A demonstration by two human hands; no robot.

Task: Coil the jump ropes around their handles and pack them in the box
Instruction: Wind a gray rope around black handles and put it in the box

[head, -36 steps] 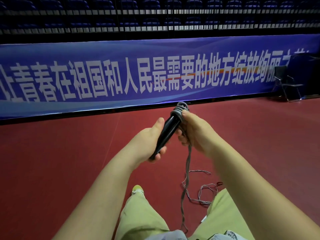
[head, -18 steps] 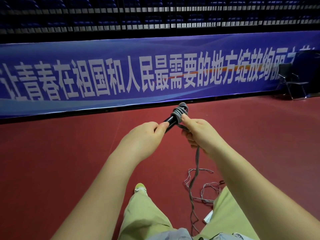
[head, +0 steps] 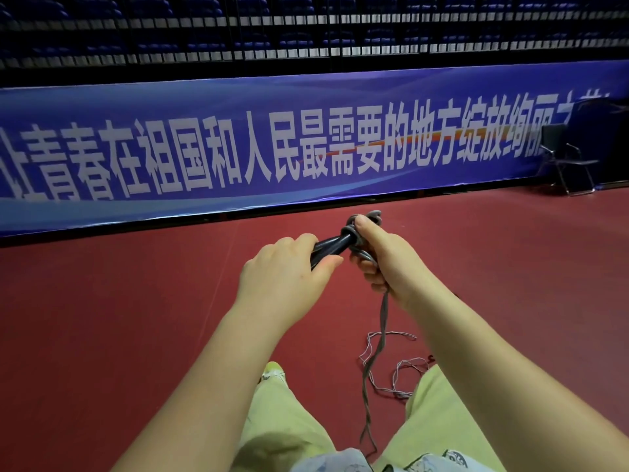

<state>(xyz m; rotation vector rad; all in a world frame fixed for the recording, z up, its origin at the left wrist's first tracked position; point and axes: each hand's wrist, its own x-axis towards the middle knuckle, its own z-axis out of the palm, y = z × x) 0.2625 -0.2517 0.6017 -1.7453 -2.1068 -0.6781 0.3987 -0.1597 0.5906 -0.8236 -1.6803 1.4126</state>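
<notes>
- Your left hand (head: 289,267) still grips the black handles (head: 335,245), now lying flatter than before.
- Your right hand (head: 384,257) holds the grey rope (head: 383,321), with coils (head: 366,221) grown thicker.

handles (head: 335,246) between hands | rope (head: 372,362) trails below, maybe onto floor (head: 102,318)

Both bare forearms are extended forward, converging. The left hand (head: 286,267) is curled, knuckles up, around the black handles (head: 335,245). The right hand (head: 384,257) is closed on the grey rope (head: 364,253), thumb raised.
</notes>
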